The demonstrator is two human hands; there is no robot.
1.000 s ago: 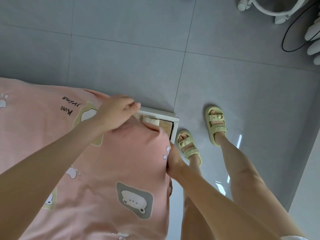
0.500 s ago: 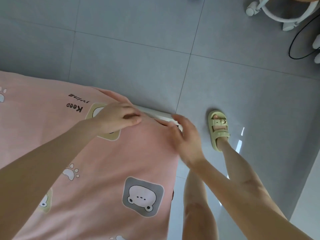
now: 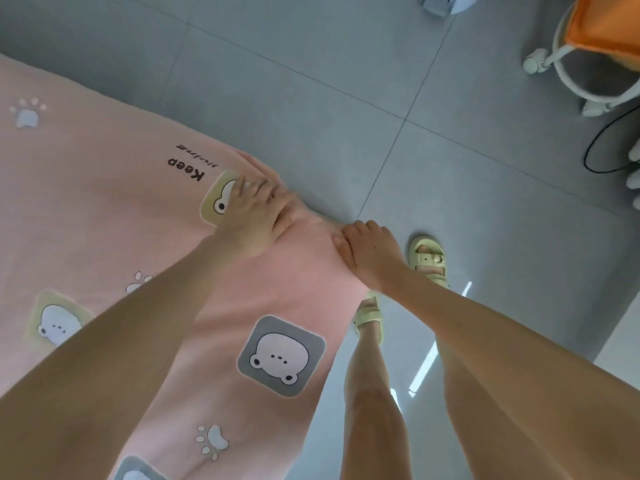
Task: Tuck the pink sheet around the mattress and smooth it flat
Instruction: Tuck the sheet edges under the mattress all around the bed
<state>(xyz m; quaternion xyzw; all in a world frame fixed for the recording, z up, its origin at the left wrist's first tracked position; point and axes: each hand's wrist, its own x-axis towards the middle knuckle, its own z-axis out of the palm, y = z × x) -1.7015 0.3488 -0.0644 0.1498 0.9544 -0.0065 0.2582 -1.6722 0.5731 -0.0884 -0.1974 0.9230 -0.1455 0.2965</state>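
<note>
The sheet [image 3: 145, 230] covers the bed corner; left hand [image 3: 258, 216] presses flat on it, right hand [image 3: 367, 251] cups its edge. Soft and light, it is best gripped at the hem.

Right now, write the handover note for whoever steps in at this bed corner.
Left hand: flat on the pink sheet just inside the corner, fingers spread, pressing it down.
Right hand: at the corner's outer edge, fingers curled over the sheet's side.
Done: the sheet covers the corner; no mattress or frame shows here.
Left: small wrinkles sit between the hands; smooth them, then check the side edge toward you. The tuck underneath is hidden.
</note>
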